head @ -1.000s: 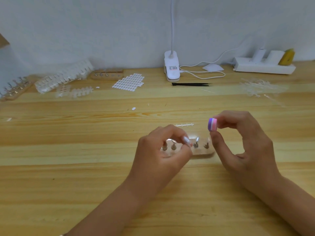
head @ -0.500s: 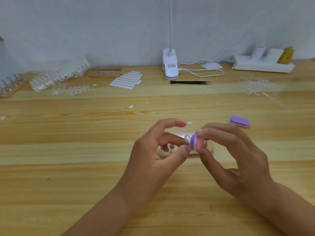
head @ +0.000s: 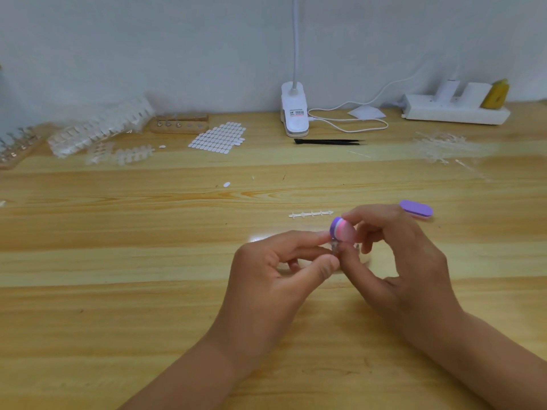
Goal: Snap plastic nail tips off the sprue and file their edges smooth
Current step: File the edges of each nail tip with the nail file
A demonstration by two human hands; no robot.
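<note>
On the far left of the light wooden table (head: pixel 88 321), a pile of clear plastic strips of nail tips (head: pixel 100 128) is lying near the wall. Just to its right a small wooden block with metal pins (head: pixel 179 124) is standing, and beside it a sheet of white oval stickers (head: pixel 217 139) is lying flat. At the middle back a white clip lamp (head: pixel 294 113) is standing, with black tweezers (head: pixel 325 141) lying in front of it.

Nearer to the person, a thin clear bare sprue (head: pixel 310 214) is lying on the wood, just behind the hands. The left hand (head: pixel 275 279) is pinching a small clear plastic nail tip (head: pixel 334 250) between thumb and forefinger; the tip is hard to see. The right hand (head: pixel 399 261) is gripping a small purple and pink file block (head: pixel 340 230) between thumb and fingers, and the block is touching the tip from above. The two hands are meeting together over the middle of the table, fingertips against fingertips.

Behind the right hand a purple oval file (head: pixel 416 209) is lying on the table. At the far right back a white power strip (head: pixel 455 112) is sitting against the wall.
</note>
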